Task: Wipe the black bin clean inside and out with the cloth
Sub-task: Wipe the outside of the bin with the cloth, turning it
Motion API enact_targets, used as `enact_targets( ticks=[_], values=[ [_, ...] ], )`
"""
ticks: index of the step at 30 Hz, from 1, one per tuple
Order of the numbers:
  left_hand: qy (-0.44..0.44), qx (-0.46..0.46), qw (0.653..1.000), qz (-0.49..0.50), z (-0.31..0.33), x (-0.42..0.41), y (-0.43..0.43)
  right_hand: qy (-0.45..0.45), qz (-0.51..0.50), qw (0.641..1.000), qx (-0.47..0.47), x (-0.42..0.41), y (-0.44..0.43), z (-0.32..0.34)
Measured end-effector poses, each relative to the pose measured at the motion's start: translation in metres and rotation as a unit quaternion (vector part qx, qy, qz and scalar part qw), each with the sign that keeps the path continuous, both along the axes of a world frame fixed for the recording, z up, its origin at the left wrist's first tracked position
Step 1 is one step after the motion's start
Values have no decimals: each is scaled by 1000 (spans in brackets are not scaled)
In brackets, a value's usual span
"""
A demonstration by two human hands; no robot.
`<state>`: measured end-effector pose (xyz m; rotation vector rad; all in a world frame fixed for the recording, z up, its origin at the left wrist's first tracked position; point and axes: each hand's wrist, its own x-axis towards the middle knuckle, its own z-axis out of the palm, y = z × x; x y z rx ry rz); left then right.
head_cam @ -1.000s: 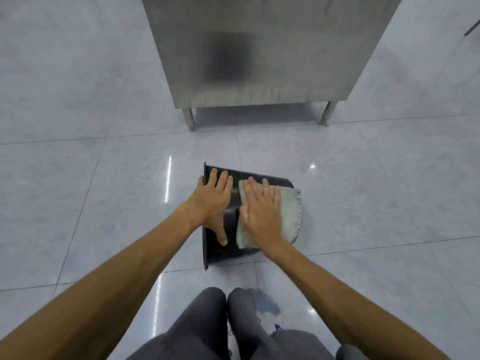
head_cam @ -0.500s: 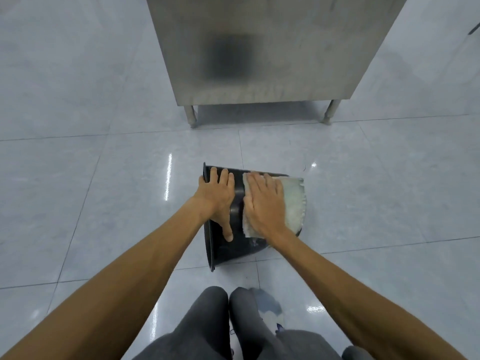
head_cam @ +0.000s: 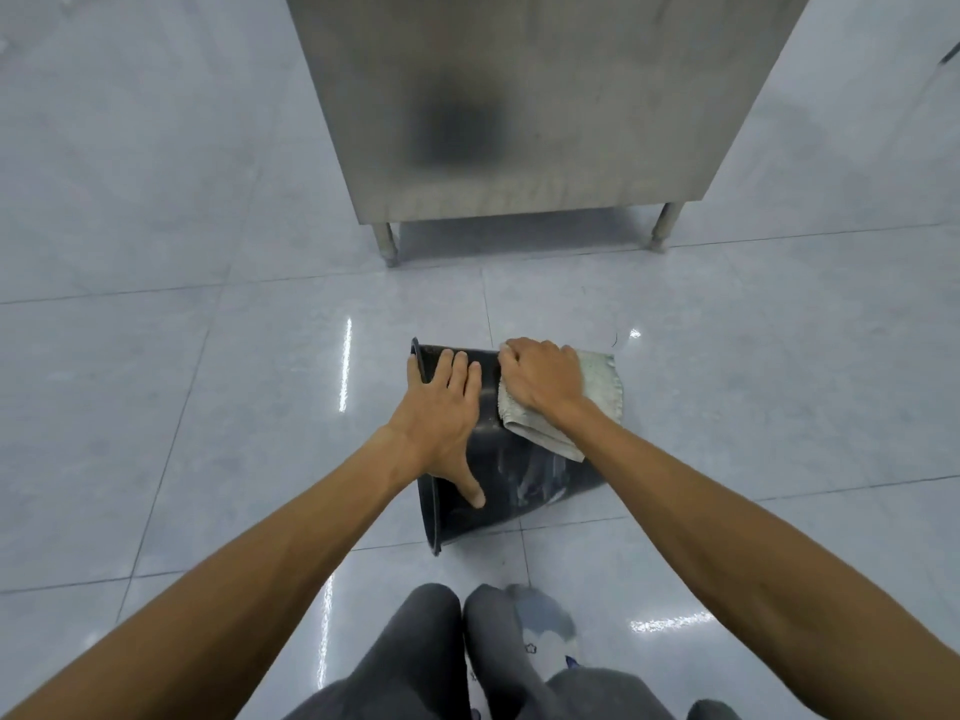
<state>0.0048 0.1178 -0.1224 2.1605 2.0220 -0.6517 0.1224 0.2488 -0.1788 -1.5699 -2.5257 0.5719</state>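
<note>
The black bin (head_cam: 519,480) lies on its side on the tiled floor, its rim at the left and its base to the right. My left hand (head_cam: 441,413) rests flat on the bin's upper side near the rim, fingers spread, thumb pointing down the wall. My right hand (head_cam: 543,379) presses the pale grey-green cloth (head_cam: 597,387) against the far upper side of the bin, fingers curled over the cloth's far edge. Wet streaks show on the wall below the cloth. The bin's inside is hidden.
A stainless steel cabinet (head_cam: 519,96) on short legs (head_cam: 387,246) stands just beyond the bin. Glossy grey floor tiles (head_cam: 208,407) surround it. My knees in grey trousers (head_cam: 457,646) are right below the bin.
My right hand has slid the cloth away from me, from the bin's middle toward its far edge, and the fingers have curled. The left hand holds its place near the rim.
</note>
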Motion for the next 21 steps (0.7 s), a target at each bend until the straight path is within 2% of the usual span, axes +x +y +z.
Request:
enact_targets(
  ticks=[6,14,21],
  values=[
    [-1,30,1000,8,-6,15,-20,-57,89,993,-51,-8,18,11],
    [14,46,999,8,-8,26,-43,-75,95,989,-81,-21,28,15],
    [26,35,997,59,-7,16,-26,7,20,997,70,-25,-2,4]
  ],
)
